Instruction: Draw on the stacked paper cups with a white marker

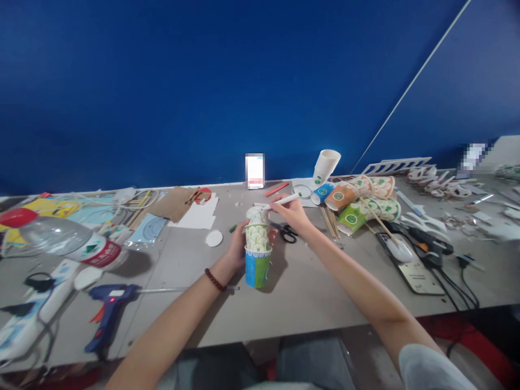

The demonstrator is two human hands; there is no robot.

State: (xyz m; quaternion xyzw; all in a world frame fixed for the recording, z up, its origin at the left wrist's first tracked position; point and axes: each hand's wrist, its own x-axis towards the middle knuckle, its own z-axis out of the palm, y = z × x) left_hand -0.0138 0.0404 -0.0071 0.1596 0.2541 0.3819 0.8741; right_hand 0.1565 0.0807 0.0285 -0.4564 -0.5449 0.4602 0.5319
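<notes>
- Left of the cup tower [258, 246], your left hand [239, 244] wraps round its side, fingers curled about the patterned middle, with some fingertips showing on the far side; a beaded bracelet [214, 280] circles the wrist, and your forearm slants up from the lower left.
- Right of the tower, level with its top, your right hand [293, 211] pinches a white marker [287, 199], whose tip points left toward the top cup; I cannot tell whether it touches. Your right forearm comes in from the lower right, out of a pale sleeve [426, 365].
- Between your hands, the tower itself is about upright, blue and green at the bottom with green scallops above; whether its foot rests on the table [309, 303] cannot be told, and its inside is hidden.
- Beyond the tower and to its right, a leaning stack of white cups [326, 165] sits one inside another.
- Farther right of the tower, a blue cup [324, 193], an orange cup [340, 197] and a green cup [351, 219] lie on their sides, with patterned cups [382, 187] behind them.
- Far left of the tower is a clear bottle [67, 235] with a red cap; how full it is, I cannot tell.
</notes>
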